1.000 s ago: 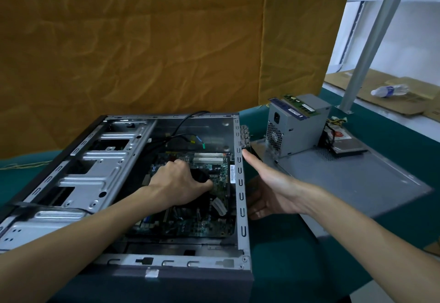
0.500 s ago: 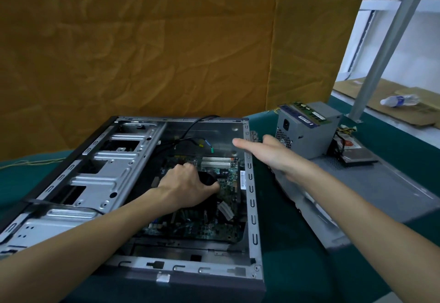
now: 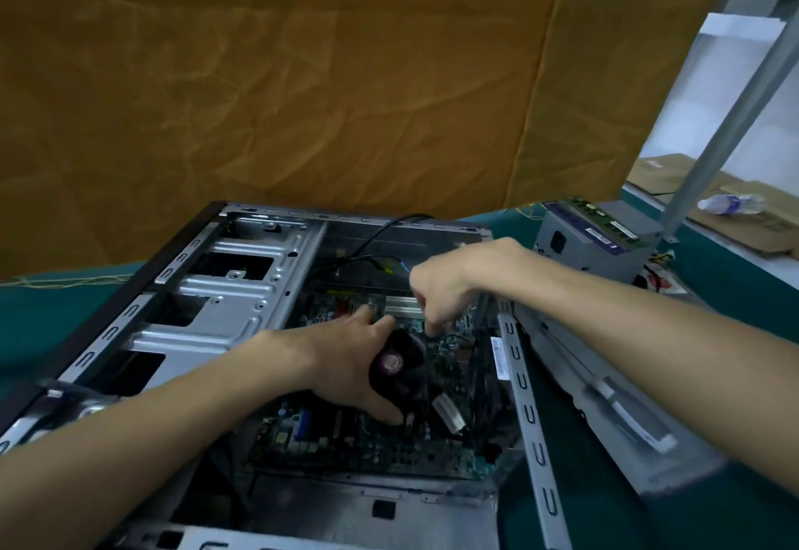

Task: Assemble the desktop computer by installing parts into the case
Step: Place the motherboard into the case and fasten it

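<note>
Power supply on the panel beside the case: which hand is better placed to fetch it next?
Probably the right hand. It hangs over the case on the power supply side, apparently holding nothing, while the left hand grips the black cooler fan on the motherboard.

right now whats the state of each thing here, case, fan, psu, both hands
computer case: lying on its side, open
cooler fan: on the motherboard, gripped by left hand
right hand: inside the case, fingers curled down; hold unclear
power supply: outside the case, on the table
side panel: off, lying beside the case

Both hands [image 3: 350, 359] inside open case [image 3: 242, 294]
</note>
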Demonstrator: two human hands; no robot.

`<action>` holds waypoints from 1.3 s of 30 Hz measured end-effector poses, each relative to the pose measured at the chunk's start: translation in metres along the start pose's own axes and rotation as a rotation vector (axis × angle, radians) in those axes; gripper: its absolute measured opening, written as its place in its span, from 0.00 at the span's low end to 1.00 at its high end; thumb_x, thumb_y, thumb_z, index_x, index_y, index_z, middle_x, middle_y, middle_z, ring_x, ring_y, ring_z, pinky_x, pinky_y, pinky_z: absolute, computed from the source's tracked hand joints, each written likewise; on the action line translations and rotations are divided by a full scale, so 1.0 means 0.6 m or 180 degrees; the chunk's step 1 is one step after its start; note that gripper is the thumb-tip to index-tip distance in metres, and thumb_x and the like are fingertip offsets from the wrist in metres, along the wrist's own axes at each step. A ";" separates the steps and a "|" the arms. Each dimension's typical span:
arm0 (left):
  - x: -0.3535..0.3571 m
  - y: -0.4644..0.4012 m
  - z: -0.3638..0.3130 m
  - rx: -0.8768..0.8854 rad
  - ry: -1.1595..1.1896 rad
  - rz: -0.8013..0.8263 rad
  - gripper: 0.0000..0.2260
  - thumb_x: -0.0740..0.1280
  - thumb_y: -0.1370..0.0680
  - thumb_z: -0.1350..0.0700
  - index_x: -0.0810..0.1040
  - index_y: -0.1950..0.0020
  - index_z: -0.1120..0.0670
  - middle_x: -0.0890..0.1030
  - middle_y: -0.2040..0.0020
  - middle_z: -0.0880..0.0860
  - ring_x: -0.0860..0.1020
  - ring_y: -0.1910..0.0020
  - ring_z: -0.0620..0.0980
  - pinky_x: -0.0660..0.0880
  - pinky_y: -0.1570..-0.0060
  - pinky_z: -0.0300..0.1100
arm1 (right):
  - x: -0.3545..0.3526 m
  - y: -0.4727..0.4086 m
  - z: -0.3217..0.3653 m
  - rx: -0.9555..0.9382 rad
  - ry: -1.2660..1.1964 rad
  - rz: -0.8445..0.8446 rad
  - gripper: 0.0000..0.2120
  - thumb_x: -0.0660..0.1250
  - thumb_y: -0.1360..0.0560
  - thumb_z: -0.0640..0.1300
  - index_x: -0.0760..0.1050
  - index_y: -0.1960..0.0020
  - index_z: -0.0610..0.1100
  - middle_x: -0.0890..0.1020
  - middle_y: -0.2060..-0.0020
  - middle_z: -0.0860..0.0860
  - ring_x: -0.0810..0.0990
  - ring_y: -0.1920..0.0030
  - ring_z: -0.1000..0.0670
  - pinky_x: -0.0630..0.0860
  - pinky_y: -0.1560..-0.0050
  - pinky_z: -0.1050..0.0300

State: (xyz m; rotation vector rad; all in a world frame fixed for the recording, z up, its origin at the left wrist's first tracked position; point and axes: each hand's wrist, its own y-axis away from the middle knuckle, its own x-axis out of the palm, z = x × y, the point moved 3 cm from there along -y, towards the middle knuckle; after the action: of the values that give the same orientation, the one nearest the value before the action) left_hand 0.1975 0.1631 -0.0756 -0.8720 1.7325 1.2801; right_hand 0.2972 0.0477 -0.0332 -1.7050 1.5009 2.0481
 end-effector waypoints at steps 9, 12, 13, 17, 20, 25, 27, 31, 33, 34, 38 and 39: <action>-0.007 0.014 0.006 0.0018 -0.0599 -0.0515 0.37 0.76 0.36 0.30 0.71 0.41 0.54 0.78 0.44 0.53 0.80 0.47 0.54 0.80 0.49 0.47 | 0.018 -0.008 0.000 0.0376 0.0379 0.0130 0.09 0.71 0.23 0.41 0.75 0.61 0.43 0.78 0.64 0.47 0.74 0.68 0.46 0.70 0.69 0.57; -0.012 0.019 0.005 -0.0039 -0.0595 -0.0523 0.35 0.75 0.35 0.30 0.73 0.42 0.55 0.79 0.45 0.53 0.81 0.49 0.53 0.79 0.54 0.43 | 0.012 0.005 0.009 0.0392 0.0597 -0.0088 0.09 0.61 0.24 0.33 0.69 0.60 0.42 0.71 0.64 0.47 0.68 0.70 0.48 0.64 0.73 0.57; -0.014 0.020 0.006 -0.0052 -0.0593 -0.0506 0.35 0.75 0.35 0.30 0.74 0.42 0.55 0.80 0.46 0.52 0.81 0.49 0.53 0.78 0.55 0.43 | 0.009 0.011 0.012 0.0383 0.0683 -0.0115 0.08 0.60 0.24 0.32 0.69 0.59 0.42 0.71 0.64 0.47 0.67 0.70 0.48 0.64 0.74 0.57; -0.013 0.024 0.005 -0.0054 -0.0638 -0.0421 0.36 0.75 0.35 0.30 0.73 0.41 0.55 0.79 0.45 0.51 0.80 0.48 0.52 0.75 0.56 0.41 | -0.009 0.027 0.009 0.0335 0.0803 -0.0076 0.10 0.59 0.21 0.33 0.68 0.60 0.41 0.68 0.66 0.48 0.64 0.71 0.49 0.59 0.81 0.62; -0.012 0.025 0.003 -0.0053 -0.0651 -0.0382 0.35 0.74 0.34 0.29 0.72 0.41 0.55 0.78 0.45 0.51 0.79 0.51 0.52 0.72 0.58 0.40 | -0.012 0.032 0.004 0.0241 0.0688 -0.0046 0.12 0.60 0.20 0.35 0.67 0.62 0.42 0.67 0.67 0.48 0.63 0.70 0.48 0.60 0.76 0.59; -0.014 0.023 0.002 -0.0050 -0.0660 -0.0409 0.34 0.73 0.33 0.29 0.73 0.42 0.55 0.78 0.48 0.50 0.78 0.53 0.52 0.72 0.59 0.40 | 0.004 0.040 0.003 0.0474 0.0680 -0.0172 0.09 0.60 0.23 0.32 0.69 0.61 0.41 0.71 0.64 0.48 0.68 0.69 0.49 0.67 0.70 0.55; -0.016 0.023 0.001 -0.0050 -0.0650 -0.0410 0.34 0.73 0.33 0.29 0.74 0.42 0.55 0.75 0.51 0.49 0.75 0.57 0.50 0.69 0.63 0.39 | 0.009 0.037 0.008 0.0546 0.0742 -0.0176 0.08 0.61 0.23 0.32 0.71 0.60 0.41 0.74 0.63 0.47 0.71 0.68 0.49 0.70 0.69 0.55; -0.016 0.024 0.001 0.0020 -0.0702 -0.0392 0.35 0.73 0.32 0.30 0.73 0.40 0.56 0.78 0.46 0.51 0.73 0.58 0.49 0.69 0.61 0.40 | -0.008 0.037 0.002 0.0468 0.0492 -0.0360 0.10 0.62 0.24 0.35 0.70 0.64 0.41 0.73 0.66 0.48 0.70 0.70 0.47 0.67 0.73 0.56; -0.017 0.024 -0.002 0.0062 -0.0727 -0.0410 0.35 0.73 0.32 0.30 0.71 0.39 0.56 0.78 0.45 0.52 0.76 0.55 0.51 0.70 0.60 0.41 | -0.016 0.038 -0.001 0.0278 0.0144 -0.0346 0.10 0.62 0.24 0.37 0.75 0.63 0.41 0.78 0.67 0.49 0.75 0.68 0.45 0.71 0.70 0.53; -0.018 0.024 -0.003 0.0081 -0.0721 -0.0442 0.36 0.73 0.32 0.30 0.70 0.39 0.56 0.78 0.45 0.53 0.78 0.53 0.52 0.70 0.59 0.41 | -0.017 0.038 -0.002 0.0176 -0.0053 -0.0351 0.09 0.64 0.23 0.38 0.80 0.60 0.41 0.83 0.64 0.49 0.80 0.64 0.45 0.77 0.66 0.51; -0.015 0.022 -0.009 0.0227 -0.0658 -0.0579 0.36 0.74 0.31 0.32 0.64 0.37 0.54 0.76 0.42 0.55 0.79 0.45 0.56 0.77 0.50 0.46 | -0.010 0.035 -0.008 0.0003 -0.0321 -0.0581 0.07 0.68 0.23 0.40 0.85 0.53 0.41 0.86 0.59 0.46 0.80 0.62 0.49 0.77 0.61 0.54; -0.013 0.020 -0.011 0.0243 -0.0629 -0.0607 0.36 0.74 0.31 0.33 0.63 0.37 0.54 0.76 0.41 0.55 0.79 0.45 0.57 0.78 0.48 0.48 | -0.009 0.038 -0.013 -0.0025 -0.0359 -0.0687 0.07 0.68 0.23 0.41 0.85 0.54 0.44 0.86 0.61 0.50 0.81 0.62 0.51 0.79 0.60 0.54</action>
State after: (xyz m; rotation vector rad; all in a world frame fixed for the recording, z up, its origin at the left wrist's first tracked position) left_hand 0.1892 0.1605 -0.0624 -0.8168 1.4959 1.1269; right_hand 0.2912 0.0331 -0.0145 -1.6429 1.2196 2.0034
